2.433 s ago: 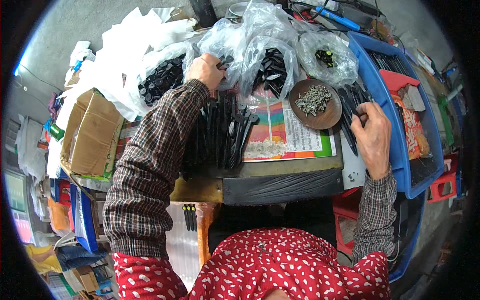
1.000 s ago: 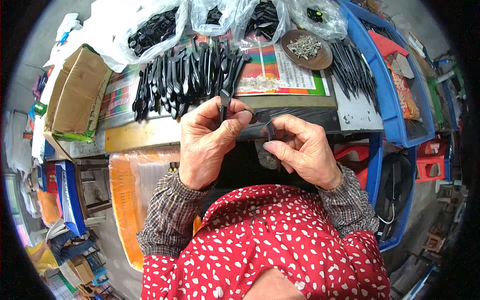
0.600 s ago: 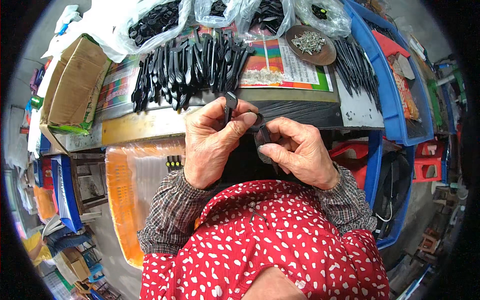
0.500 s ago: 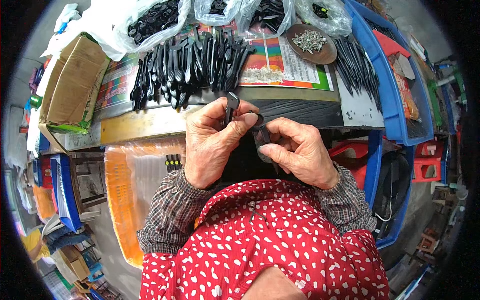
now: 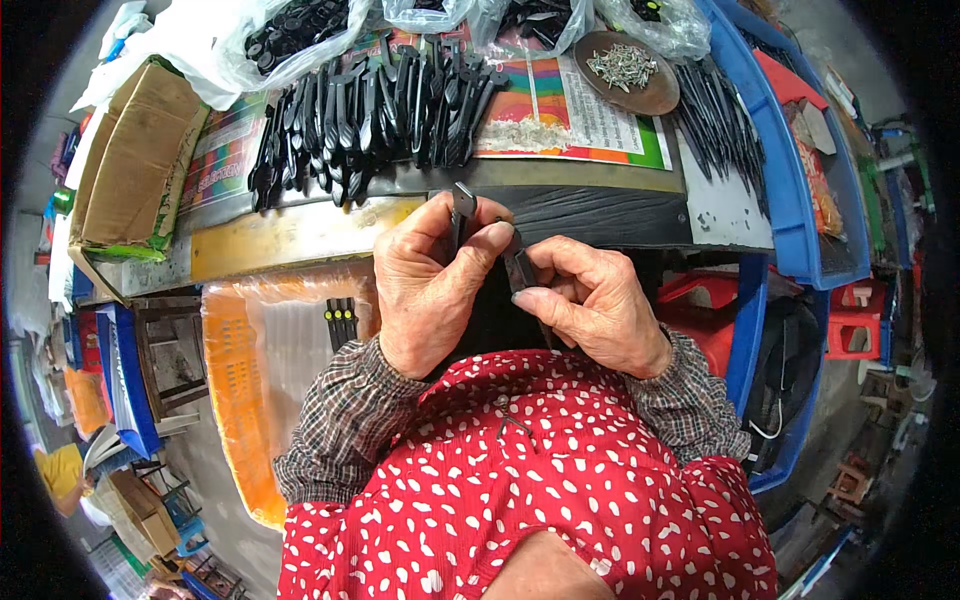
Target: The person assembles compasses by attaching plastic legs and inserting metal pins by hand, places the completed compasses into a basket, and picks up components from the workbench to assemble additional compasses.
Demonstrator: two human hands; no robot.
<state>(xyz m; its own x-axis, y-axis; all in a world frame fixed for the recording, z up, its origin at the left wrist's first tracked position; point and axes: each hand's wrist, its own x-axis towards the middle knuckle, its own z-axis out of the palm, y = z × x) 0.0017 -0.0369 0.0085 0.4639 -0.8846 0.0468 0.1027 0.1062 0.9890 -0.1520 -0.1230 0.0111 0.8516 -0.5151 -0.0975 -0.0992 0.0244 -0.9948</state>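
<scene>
Head view: near the frame's centre, a black part [image 5: 464, 204] is clamped in the fingers of the left hand [image 5: 425, 285]; a black piece [image 5: 519, 268] is pinched by the right hand's [image 5: 605, 315] thumb and fingers.

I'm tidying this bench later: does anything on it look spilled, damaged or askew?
A rough whitish patch breaks up the sheet's print, just right of the black parts: worn paper or spilled powder, I can't tell which. Dark specks dot the white board.
</scene>
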